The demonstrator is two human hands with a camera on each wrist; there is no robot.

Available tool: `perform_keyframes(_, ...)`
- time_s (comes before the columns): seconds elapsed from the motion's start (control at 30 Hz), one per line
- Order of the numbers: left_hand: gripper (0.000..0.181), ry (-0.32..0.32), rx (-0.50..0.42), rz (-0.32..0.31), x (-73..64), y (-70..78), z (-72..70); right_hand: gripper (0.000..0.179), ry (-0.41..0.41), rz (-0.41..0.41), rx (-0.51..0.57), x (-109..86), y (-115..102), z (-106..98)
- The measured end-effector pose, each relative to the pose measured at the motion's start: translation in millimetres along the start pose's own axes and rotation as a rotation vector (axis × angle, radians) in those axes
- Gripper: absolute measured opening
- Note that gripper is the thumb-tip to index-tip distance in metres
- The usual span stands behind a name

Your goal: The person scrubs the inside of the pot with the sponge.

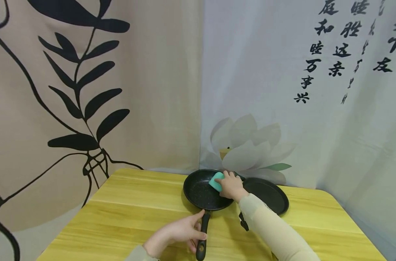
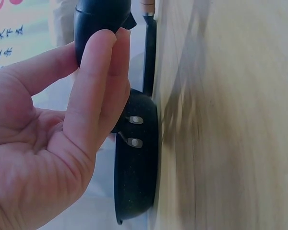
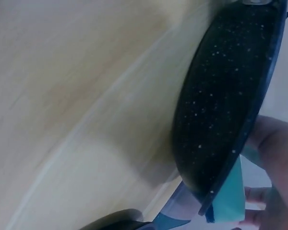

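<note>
Nearest, the left hand [image 1: 181, 230] pinches the handle [image 1: 204, 229] between thumb and fingertips; the fingers are bent, and the handle end projects past them towards the person. The handle joins a round black pan [image 1: 198, 194], which is on the table [image 1: 119, 210], bowl upward. Two rivets [image 2: 135, 120] show on its wall in the left wrist view; its outer face is speckled white. The right hand [image 1: 232, 186] reaches over the pan's right side, thumb and fingers pinching a green sponge [image 1: 215, 182] against the inner surface. Whether every finger bears on the sponge cannot be told. Just right of the pan, partly behind the right sleeve [image 1: 276, 228], lies a flat pan [image 1: 267, 195]. Beyond the table hangs a printed cloth [image 1: 165, 90].
</note>
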State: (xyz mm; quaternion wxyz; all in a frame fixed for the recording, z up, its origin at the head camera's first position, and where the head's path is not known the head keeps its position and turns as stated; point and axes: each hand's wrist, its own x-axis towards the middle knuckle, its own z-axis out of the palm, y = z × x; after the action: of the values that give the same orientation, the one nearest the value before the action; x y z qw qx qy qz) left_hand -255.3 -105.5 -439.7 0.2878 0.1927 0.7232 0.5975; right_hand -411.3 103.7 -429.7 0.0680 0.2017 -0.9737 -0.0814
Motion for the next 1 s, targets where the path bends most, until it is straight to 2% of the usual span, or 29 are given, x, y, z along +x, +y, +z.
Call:
perform_keyframes(0.23, 0.084, 0.000, -0.003, -0.005, 0.9, 0.0, 1.8, 0.064, 0.018, 0.012, -0.007, 0.4, 2.8, 7.8)
perform_keyframes(0.47, 0.085, 0.005, -0.010, -0.008, 1.3, 1.6, 3.1, 0.065, 0.020, 0.009, -0.033, -2.5, 4.9, 10.2)
perform_keyframes(0.73, 0.084, 0.024, 0.005, -0.011, 1.3, 1.9, 4.9, 0.054, 0.003, 0.001, -0.109, -3.1, 7.0, 2.3)
perform_keyframes(1.0, 0.084, 0.050, 0.011, -0.013, 0.9, 1.1, 5.1, 0.045, -0.029, -0.033, -0.121, -4.1, 13.8, -9.7)
